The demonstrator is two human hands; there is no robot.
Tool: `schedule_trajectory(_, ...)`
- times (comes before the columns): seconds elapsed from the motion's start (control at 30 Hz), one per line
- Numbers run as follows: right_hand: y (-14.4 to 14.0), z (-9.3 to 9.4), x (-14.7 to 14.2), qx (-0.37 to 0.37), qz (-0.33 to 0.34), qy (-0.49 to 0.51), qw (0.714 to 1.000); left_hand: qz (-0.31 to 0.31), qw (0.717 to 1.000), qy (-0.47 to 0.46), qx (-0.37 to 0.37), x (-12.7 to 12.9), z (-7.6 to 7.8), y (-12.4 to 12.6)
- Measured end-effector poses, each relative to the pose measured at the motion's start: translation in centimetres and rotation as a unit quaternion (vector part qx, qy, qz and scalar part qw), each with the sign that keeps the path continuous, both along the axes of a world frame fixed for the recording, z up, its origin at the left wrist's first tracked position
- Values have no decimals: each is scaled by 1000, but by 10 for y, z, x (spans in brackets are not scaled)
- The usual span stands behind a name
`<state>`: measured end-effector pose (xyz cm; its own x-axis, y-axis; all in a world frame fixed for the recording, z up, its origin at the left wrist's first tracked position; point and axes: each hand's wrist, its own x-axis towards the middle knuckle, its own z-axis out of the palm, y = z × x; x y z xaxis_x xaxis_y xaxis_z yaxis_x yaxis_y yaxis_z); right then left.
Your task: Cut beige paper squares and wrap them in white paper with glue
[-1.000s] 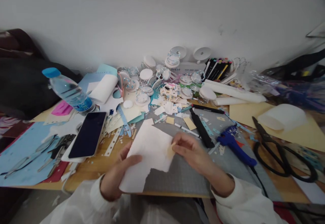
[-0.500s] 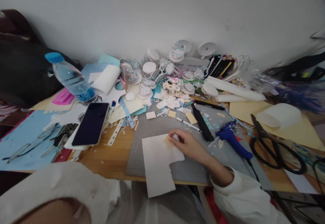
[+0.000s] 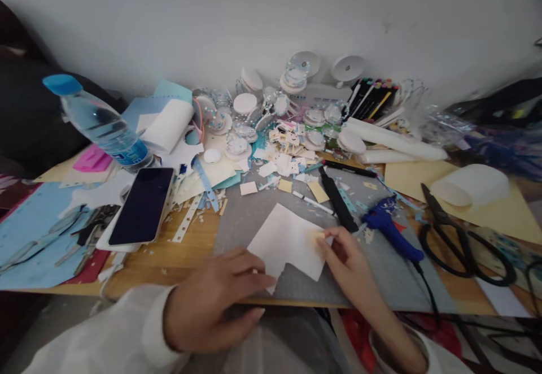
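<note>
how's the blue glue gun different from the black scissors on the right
The glue gun is blue, chunky and lies on the grey cutting mat, close to the right hand. The scissors are black, longer and thin-bladed, resting farther right, partly on tan paper. Both lie flat, untouched.

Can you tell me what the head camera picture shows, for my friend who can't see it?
Two hands hold a white paper sheet flat on a gray cutting mat: left hand on its near edge, right hand pinching its right side. Around lie a phone, scissors and paper scraps.
</note>
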<state>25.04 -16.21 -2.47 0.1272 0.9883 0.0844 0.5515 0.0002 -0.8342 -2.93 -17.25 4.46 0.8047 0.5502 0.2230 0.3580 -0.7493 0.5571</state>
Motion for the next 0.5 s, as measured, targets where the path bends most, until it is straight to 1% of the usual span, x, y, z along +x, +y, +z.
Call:
schedule_trajectory(0.03,-8,-1,1,-4,-7,0,1000,-6,1000,25,-9,7,-8,7)
schedule_trajectory(0.1,-23,-2,5,-12,-11,-5,1000,-5,997,74,-6,15,-25,13)
schedule_trajectory(0.17,-35,-1,12,-2,-14,-19,1000,4,994,105,26,15,-39,12)
schedule_trajectory(0.2,-40,1,17,12,-17,-30,999,2,993,113,37,12,-43,11)
schedule_trajectory(0.27,-46,7,25,51,-32,-49,997,-5,992,119,51,7,-47,11)
schedule_trajectory(0.33,-48,15,32,78,-53,-57,994,-7,991,116,65,3,-48,17)
schedule_trajectory(0.43,-47,27,32,89,-85,-52,991,17,989,111,96,4,-47,25)
schedule_trajectory(0.5,-46,31,28,90,-95,-46,990,39,984,124,119,8,-44,25)
